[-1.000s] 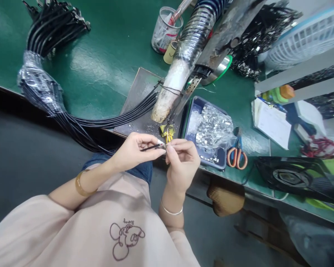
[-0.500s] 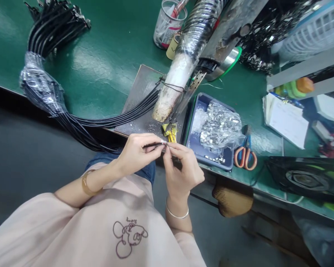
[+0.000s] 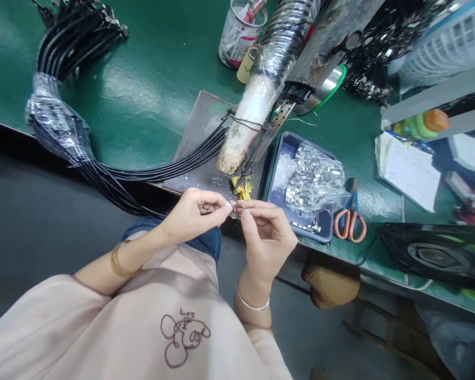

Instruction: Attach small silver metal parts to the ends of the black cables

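Just in front of the steel plate's near edge, my left hand (image 3: pixel 196 216) pinches the end of a black cable, most of it hidden by the fingers. Fine wire ends with a speck of red (image 3: pixel 236 209) stick out of that pinch. My right hand (image 3: pixel 267 229) closes thumb and forefinger on these wire ends, and its other fingers are curled. A bundle of black cables (image 3: pixel 170 168) runs from the left towards the plate (image 3: pixel 200 126). Right behind my fingertips sits a crumpled yellow piece (image 3: pixel 243 187).
A white-ended duct (image 3: pixel 245 121) and a metal pole hang over the plate. To the right stand a blue tray (image 3: pixel 324 235) of small metal parts and orange-handled scissors (image 3: pixel 350 224). Wrapped cables (image 3: pixel 57 119) lie left; a clear tub (image 3: pixel 237 45) stands behind.
My right hand has shifted slightly right, its fingers more opened out along the wires. My left fingers have slid over the cable end, so less black cable shows and the fine wires stand out.
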`<state>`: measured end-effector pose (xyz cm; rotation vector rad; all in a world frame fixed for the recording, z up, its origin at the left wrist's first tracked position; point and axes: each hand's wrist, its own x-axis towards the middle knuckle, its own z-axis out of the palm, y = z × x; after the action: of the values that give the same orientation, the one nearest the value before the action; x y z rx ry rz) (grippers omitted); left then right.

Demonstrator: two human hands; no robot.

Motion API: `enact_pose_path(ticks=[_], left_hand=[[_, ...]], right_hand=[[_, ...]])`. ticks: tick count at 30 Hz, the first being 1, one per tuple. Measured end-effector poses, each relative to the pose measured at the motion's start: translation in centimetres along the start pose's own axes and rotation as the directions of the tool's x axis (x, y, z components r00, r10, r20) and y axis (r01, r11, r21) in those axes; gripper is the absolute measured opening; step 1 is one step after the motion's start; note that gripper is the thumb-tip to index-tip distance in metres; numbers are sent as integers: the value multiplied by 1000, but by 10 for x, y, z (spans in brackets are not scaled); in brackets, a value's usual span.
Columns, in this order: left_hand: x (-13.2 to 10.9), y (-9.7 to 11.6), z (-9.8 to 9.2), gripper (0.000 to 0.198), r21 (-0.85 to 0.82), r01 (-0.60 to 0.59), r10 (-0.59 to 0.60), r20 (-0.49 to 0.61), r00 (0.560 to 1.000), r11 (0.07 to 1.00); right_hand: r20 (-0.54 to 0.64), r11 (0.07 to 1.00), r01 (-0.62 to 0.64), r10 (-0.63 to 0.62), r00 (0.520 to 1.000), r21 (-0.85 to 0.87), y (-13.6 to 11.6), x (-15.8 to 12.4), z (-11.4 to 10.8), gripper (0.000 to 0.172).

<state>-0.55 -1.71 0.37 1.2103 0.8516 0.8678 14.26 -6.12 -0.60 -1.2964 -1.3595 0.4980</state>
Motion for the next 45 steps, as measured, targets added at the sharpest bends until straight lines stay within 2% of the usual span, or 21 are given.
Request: enact_pose_path(ticks=[4, 8, 12, 14, 16, 19, 21, 23, 24, 26, 30, 32, 35, 37, 45], left_hand=[[-1, -2, 0, 18, 19, -53, 55, -84, 995, 998], [-2, -5, -1, 12, 138, -172, 190, -130, 973, 975], [-5, -8, 1, 12, 350, -331, 386, -101, 917, 876], [-7, -9, 3, 14, 383, -359, 426, -104, 899, 851], [-8, -9, 5, 16, 294, -294, 341, -122, 932, 909], [-7, -6, 4, 19, 36, -94, 97, -82, 992, 995], [-5, -4, 1, 21, -70, 3, -6, -31, 1000, 998], [-3, -1, -3, 21, -114, 52, -53, -11, 999, 992], [-1, -1, -4, 21, -129, 63, -65, -13, 998, 990], [1, -1, -5, 20, -161, 58, -64, -30, 998, 985], [5, -4, -3, 14, -211, 12, -29, -79, 996, 978], [7, -6, -3, 12, -214, 15, -39, -107, 993, 977], [8, -7, -3, 11, -220, 50, -77, -116, 990, 974], [8, -7, -4, 12, -230, 65, -91, -101, 991, 971], [12, -3, -2, 11, -254, 68, -99, -113, 989, 965]], right_hand=[[-62, 998, -21, 17, 998, -52, 2, 3, -3, 9], [82, 998, -56, 59, 995, -34, 4, 7, -4, 4], [107, 997, -78, 77, 991, 13, 4, 8, -3, 7], [107, 998, -57, 55, 993, 17, 4, 5, -1, 8], [69, 999, 32, -29, 997, -32, 4, 2, 0, 8], [5, 965, 200, -202, 979, -170, 3, -2, 3, 14], [-30, 960, 204, -214, 976, -194, 3, -3, 4, 15], [-91, 976, 160, -175, 980, -146, 3, -4, 4, 15], [-120, 980, 155, -170, 978, -123, 3, -4, 4, 16], [-130, 966, 222, -238, 962, -130, 3, -4, 2, 19], [-10, 863, 440, -457, 889, -247, 5, -4, 2, 24], [-6, 876, 423, -436, 900, -233, 8, -3, 3, 23], [-25, 949, 282, -289, 957, -140, 12, 0, 5, 18], [-10, 963, 244, -247, 969, -112, 14, 1, 5, 16], [37, 926, 323, -322, 946, -195, 13, 6, 1, 18]])
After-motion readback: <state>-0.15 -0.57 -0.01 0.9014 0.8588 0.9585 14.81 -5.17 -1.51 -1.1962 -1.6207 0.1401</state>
